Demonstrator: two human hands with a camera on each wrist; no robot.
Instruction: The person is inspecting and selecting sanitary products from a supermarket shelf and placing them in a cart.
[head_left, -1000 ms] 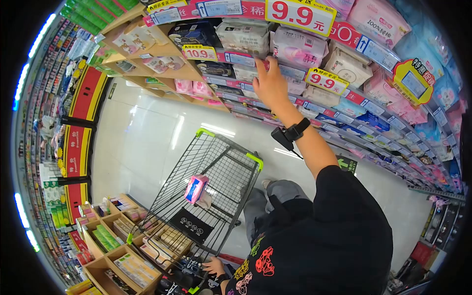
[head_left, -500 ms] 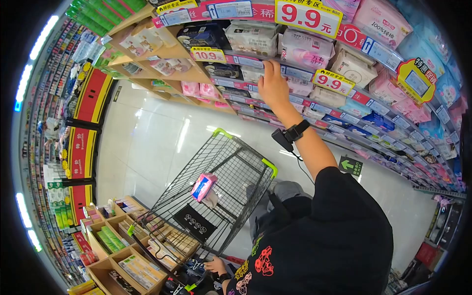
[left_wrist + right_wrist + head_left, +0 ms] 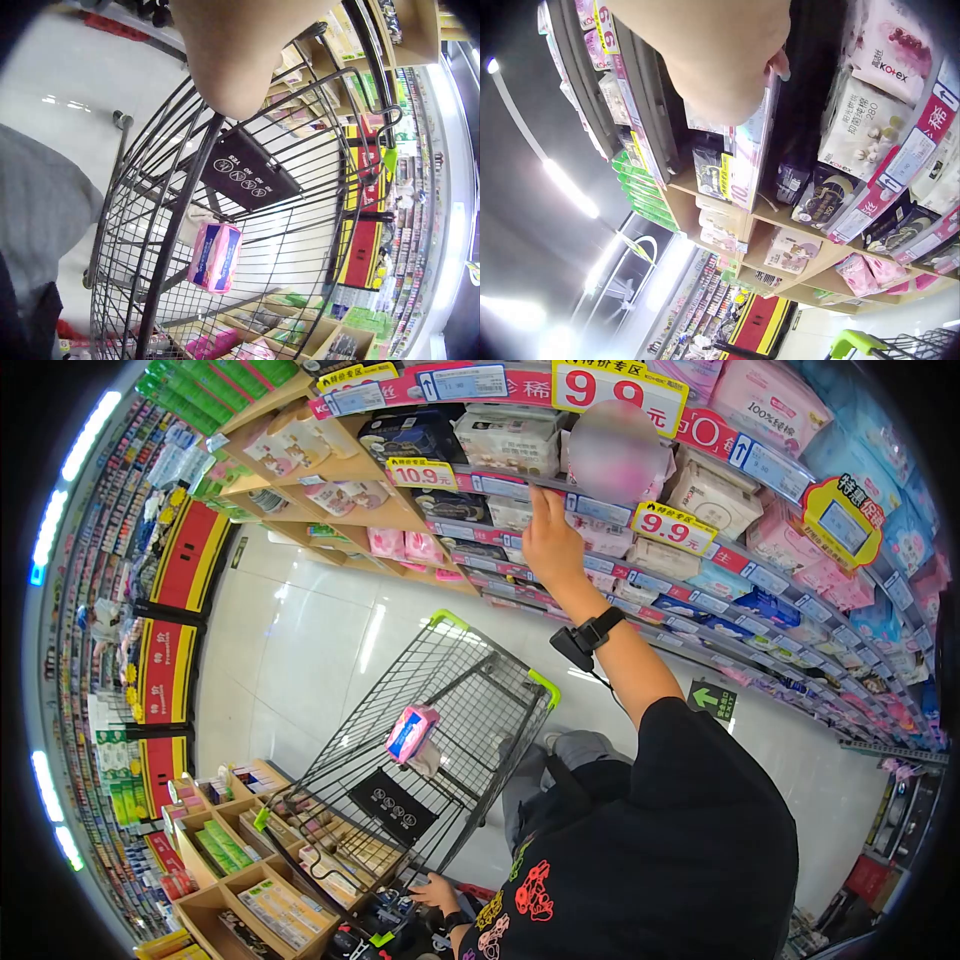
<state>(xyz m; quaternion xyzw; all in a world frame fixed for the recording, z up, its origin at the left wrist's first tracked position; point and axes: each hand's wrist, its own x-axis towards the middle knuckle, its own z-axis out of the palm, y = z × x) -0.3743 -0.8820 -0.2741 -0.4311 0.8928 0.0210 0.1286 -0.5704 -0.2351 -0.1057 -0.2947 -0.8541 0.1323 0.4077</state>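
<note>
My right hand (image 3: 553,545) reaches up to the pad shelves, its fingertips at a price label strip (image 3: 500,486) on a shelf edge. White packs of pads (image 3: 508,440) stand just above it; in the right wrist view one white pack (image 3: 866,124) reads Kotex. My left hand (image 3: 437,895), fingers spread, lies at the handle end of a wire shopping cart (image 3: 465,695). Inside the cart is a pink and blue pack (image 3: 410,733), seen also as a pink pack (image 3: 215,257) in the left wrist view, with a pale pack (image 3: 427,758) beside it.
Wooden bins of boxed goods (image 3: 250,860) stand beyond the cart's handle. A wooden shelf (image 3: 300,450) adjoins the pad shelves. Red and yellow promotion panels (image 3: 165,670) line the far aisle. A green exit sign (image 3: 712,700) is on the floor.
The whole head view has shifted slightly, carrying shelf and cart a little rightward. My right fingers, bent earlier at the shelf edge, now look straighter there. My left hand stays by the cart.
</note>
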